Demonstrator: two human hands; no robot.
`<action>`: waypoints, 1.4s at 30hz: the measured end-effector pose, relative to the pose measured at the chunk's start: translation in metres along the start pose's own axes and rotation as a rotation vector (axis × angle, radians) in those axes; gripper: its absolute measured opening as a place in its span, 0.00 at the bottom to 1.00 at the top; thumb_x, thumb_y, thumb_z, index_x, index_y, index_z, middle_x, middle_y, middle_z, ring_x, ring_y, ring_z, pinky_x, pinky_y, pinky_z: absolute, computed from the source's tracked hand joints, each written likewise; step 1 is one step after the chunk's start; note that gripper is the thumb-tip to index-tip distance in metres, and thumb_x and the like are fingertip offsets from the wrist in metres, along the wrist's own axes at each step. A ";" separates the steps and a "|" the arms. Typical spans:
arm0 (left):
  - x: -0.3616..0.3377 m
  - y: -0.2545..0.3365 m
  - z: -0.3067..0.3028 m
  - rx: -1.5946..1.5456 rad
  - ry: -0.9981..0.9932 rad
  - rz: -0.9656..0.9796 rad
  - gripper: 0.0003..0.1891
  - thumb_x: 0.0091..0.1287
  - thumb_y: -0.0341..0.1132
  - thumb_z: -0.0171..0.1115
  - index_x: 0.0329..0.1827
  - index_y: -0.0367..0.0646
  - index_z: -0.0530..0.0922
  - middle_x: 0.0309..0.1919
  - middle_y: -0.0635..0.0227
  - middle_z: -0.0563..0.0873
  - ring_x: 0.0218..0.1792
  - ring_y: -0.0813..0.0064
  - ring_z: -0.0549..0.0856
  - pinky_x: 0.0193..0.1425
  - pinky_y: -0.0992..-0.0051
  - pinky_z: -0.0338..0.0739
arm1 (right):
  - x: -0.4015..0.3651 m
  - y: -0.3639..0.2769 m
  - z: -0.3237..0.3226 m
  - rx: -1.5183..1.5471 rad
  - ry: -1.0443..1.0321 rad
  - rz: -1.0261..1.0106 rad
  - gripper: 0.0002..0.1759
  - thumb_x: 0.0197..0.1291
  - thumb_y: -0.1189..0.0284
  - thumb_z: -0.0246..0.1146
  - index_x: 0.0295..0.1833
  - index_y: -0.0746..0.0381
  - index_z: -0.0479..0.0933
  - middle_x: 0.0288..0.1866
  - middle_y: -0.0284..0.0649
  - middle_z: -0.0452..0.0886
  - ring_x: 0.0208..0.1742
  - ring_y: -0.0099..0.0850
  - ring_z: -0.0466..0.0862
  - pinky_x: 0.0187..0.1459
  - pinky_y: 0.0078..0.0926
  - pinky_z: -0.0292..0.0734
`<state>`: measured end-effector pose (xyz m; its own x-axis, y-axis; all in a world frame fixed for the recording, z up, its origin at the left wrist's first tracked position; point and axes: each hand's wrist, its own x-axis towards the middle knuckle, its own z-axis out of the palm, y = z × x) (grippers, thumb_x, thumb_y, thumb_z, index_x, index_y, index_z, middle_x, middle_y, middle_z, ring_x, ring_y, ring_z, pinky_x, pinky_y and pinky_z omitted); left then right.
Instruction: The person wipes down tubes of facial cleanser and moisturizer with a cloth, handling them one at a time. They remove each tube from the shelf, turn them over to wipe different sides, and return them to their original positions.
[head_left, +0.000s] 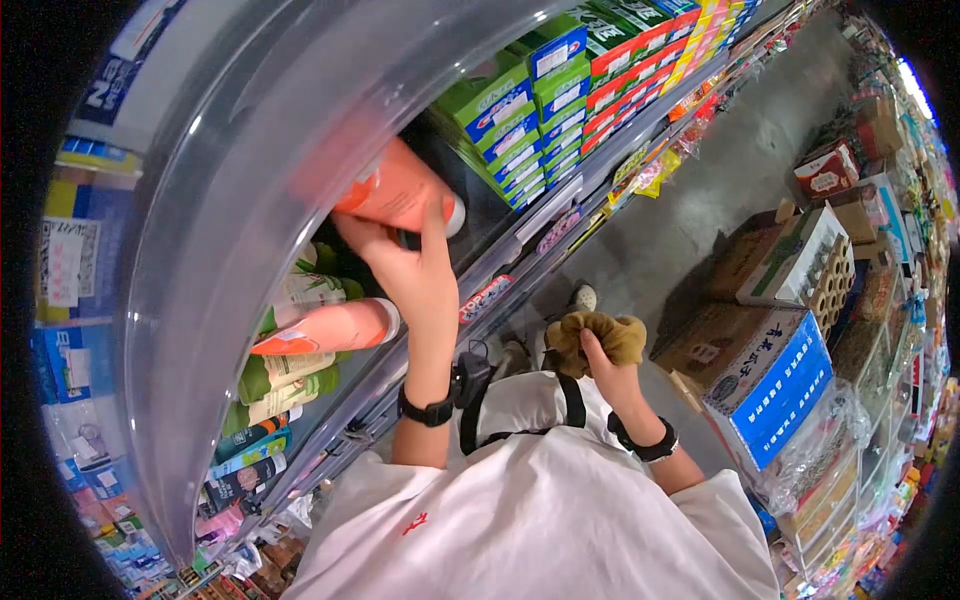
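Observation:
My left hand (410, 265) is closed around an orange tube (398, 188) with a white cap, tilted above the shelf beside the stacked toothpaste boxes (510, 130). Its far end shows blurred through a clear curved plastic edge. Below it, a second orange tube (335, 328) lies on the shelf on top of green and cream tubes (295, 388). Out over the aisle, my right hand (603, 370) grips a bunched olive-brown cloth (600, 338), thumb on top, most fingers hidden under it.
The clear curved plastic edge (165, 270) arches over the shelf at the left. Cardboard boxes (765, 370) and a rack of goods stand right of the grey floor (700, 190). Price tags line the shelf front. Dark tubes (245, 480) lie at the lower left.

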<state>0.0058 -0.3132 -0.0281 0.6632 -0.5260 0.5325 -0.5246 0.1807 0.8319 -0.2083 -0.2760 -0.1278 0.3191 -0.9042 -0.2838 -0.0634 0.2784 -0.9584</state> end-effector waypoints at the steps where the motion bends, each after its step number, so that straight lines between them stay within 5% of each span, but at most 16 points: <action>1: -0.006 0.004 -0.003 0.000 0.018 0.043 0.37 0.54 0.24 0.59 0.61 0.32 0.44 0.58 0.51 0.58 0.58 0.65 0.62 0.63 0.67 0.54 | 0.004 0.001 -0.002 -0.018 0.005 -0.048 0.09 0.56 0.73 0.55 0.40 0.67 0.73 0.30 0.33 0.76 0.29 0.22 0.74 0.32 0.19 0.69; 6: -0.039 0.039 -0.023 -0.125 -0.067 -0.005 0.40 0.54 0.27 0.57 0.64 0.37 0.40 0.57 0.52 0.57 0.58 0.64 0.61 0.63 0.66 0.52 | 0.008 -0.020 0.008 -0.006 0.049 -0.088 0.09 0.57 0.74 0.54 0.38 0.70 0.73 0.32 0.33 0.77 0.32 0.19 0.75 0.36 0.16 0.70; 10: -0.060 0.050 -0.042 -0.971 -0.545 -0.597 0.41 0.52 0.44 0.58 0.63 0.39 0.45 0.44 0.54 0.70 0.41 0.70 0.74 0.46 0.73 0.69 | -0.005 -0.009 0.014 0.103 0.127 -0.127 0.13 0.56 0.74 0.53 0.47 0.68 0.69 0.42 0.37 0.75 0.42 0.24 0.74 0.44 0.20 0.68; 15: -0.087 0.031 -0.056 -1.251 -0.783 -1.065 0.43 0.50 0.63 0.48 0.61 0.39 0.52 0.35 0.57 0.72 0.30 0.69 0.76 0.31 0.75 0.70 | -0.050 -0.014 0.025 0.518 0.063 -0.079 0.32 0.50 0.60 0.54 0.58 0.66 0.58 0.56 0.44 0.65 0.56 0.37 0.66 0.58 0.32 0.57; 18: -0.092 0.023 -0.079 -1.203 -0.748 -1.145 0.39 0.56 0.63 0.42 0.59 0.36 0.57 0.38 0.63 0.75 0.34 0.74 0.77 0.35 0.76 0.74 | -0.085 -0.018 0.036 0.189 -0.190 -0.243 0.31 0.50 0.58 0.55 0.56 0.66 0.61 0.55 0.45 0.65 0.56 0.38 0.66 0.58 0.34 0.57; 19: -0.094 0.023 -0.081 -1.101 -0.704 -0.999 0.37 0.59 0.61 0.40 0.59 0.36 0.58 0.43 0.63 0.75 0.42 0.73 0.76 0.46 0.73 0.71 | -0.092 -0.020 0.042 -0.060 -0.280 -0.398 0.31 0.49 0.58 0.55 0.55 0.66 0.62 0.55 0.46 0.66 0.56 0.39 0.66 0.58 0.34 0.57; 22: -0.097 0.041 -0.088 -0.977 -0.660 -0.932 0.33 0.61 0.57 0.40 0.59 0.37 0.60 0.49 0.63 0.73 0.50 0.73 0.72 0.56 0.72 0.64 | -0.110 -0.022 0.066 -0.494 -0.457 -0.671 0.30 0.49 0.56 0.56 0.53 0.66 0.65 0.54 0.47 0.66 0.56 0.41 0.65 0.57 0.36 0.57; 23: -0.112 0.024 -0.095 -0.940 -0.793 -1.004 0.39 0.59 0.63 0.35 0.62 0.37 0.54 0.59 0.59 0.63 0.58 0.69 0.65 0.61 0.71 0.59 | -0.111 -0.021 0.073 -0.550 -0.490 -0.700 0.30 0.49 0.56 0.56 0.52 0.66 0.66 0.54 0.48 0.67 0.57 0.42 0.65 0.57 0.36 0.57; 26: -0.128 0.008 -0.110 -0.857 -0.846 -1.008 0.36 0.61 0.57 0.40 0.63 0.37 0.52 0.59 0.59 0.62 0.61 0.67 0.62 0.62 0.72 0.56 | -0.103 -0.025 0.088 -0.375 -0.538 -0.604 0.29 0.47 0.57 0.57 0.51 0.66 0.67 0.53 0.51 0.67 0.57 0.47 0.64 0.58 0.40 0.56; 28: -0.120 0.016 -0.127 -0.252 -1.004 -0.667 0.32 0.62 0.50 0.44 0.62 0.37 0.51 0.58 0.59 0.63 0.60 0.66 0.62 0.62 0.73 0.56 | -0.094 -0.036 0.093 -0.353 -0.362 -0.761 0.27 0.47 0.60 0.57 0.51 0.66 0.67 0.53 0.51 0.68 0.58 0.47 0.63 0.58 0.41 0.54; 30: -0.125 0.016 -0.134 -0.359 -0.960 -0.720 0.30 0.63 0.50 0.43 0.61 0.36 0.54 0.56 0.60 0.66 0.56 0.67 0.65 0.58 0.73 0.59 | -0.091 -0.054 0.097 -0.371 -0.394 -0.786 0.27 0.47 0.63 0.55 0.53 0.66 0.65 0.54 0.50 0.66 0.59 0.46 0.62 0.60 0.40 0.52; 32: -0.132 0.014 -0.141 -0.501 -0.907 -0.807 0.29 0.63 0.51 0.41 0.59 0.36 0.58 0.53 0.60 0.69 0.52 0.68 0.69 0.55 0.73 0.62 | -0.089 -0.058 0.101 -0.231 -0.389 -0.523 0.27 0.49 0.65 0.54 0.55 0.66 0.63 0.56 0.50 0.65 0.60 0.46 0.61 0.60 0.38 0.50; 34: -0.137 0.012 -0.146 -0.528 -0.877 -0.821 0.28 0.64 0.51 0.40 0.57 0.36 0.61 0.50 0.61 0.72 0.49 0.69 0.72 0.52 0.74 0.65 | -0.086 -0.059 0.103 -0.168 -0.422 -0.494 0.27 0.49 0.67 0.53 0.56 0.66 0.61 0.57 0.49 0.64 0.60 0.46 0.60 0.60 0.37 0.49; 37: -0.135 0.018 -0.141 -0.307 -0.799 -0.507 0.25 0.63 0.48 0.43 0.57 0.37 0.62 0.46 0.59 0.73 0.44 0.68 0.74 0.50 0.74 0.66 | -0.089 -0.060 0.110 -0.267 -0.406 -0.621 0.27 0.50 0.67 0.53 0.56 0.67 0.61 0.56 0.49 0.64 0.59 0.45 0.61 0.60 0.36 0.49; 40: -0.136 0.027 -0.143 -0.459 -0.747 -0.318 0.26 0.61 0.44 0.48 0.58 0.37 0.60 0.46 0.58 0.70 0.47 0.65 0.71 0.53 0.73 0.62 | -0.104 -0.058 0.116 -0.339 -0.424 -0.698 0.27 0.50 0.67 0.53 0.56 0.67 0.61 0.56 0.49 0.64 0.58 0.44 0.62 0.59 0.36 0.51; 42: -0.135 0.037 -0.145 -0.643 -0.715 -0.446 0.26 0.58 0.42 0.51 0.56 0.35 0.61 0.46 0.56 0.68 0.49 0.62 0.68 0.55 0.70 0.60 | -0.114 -0.055 0.118 -0.378 -0.452 -0.730 0.27 0.50 0.67 0.53 0.56 0.67 0.61 0.55 0.48 0.65 0.58 0.43 0.62 0.59 0.35 0.52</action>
<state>-0.0260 -0.1150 -0.0468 0.1476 -0.9821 0.1172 0.2085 0.1467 0.9670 -0.1297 -0.1496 -0.0391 0.7329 -0.5801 0.3555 0.0200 -0.5039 -0.8635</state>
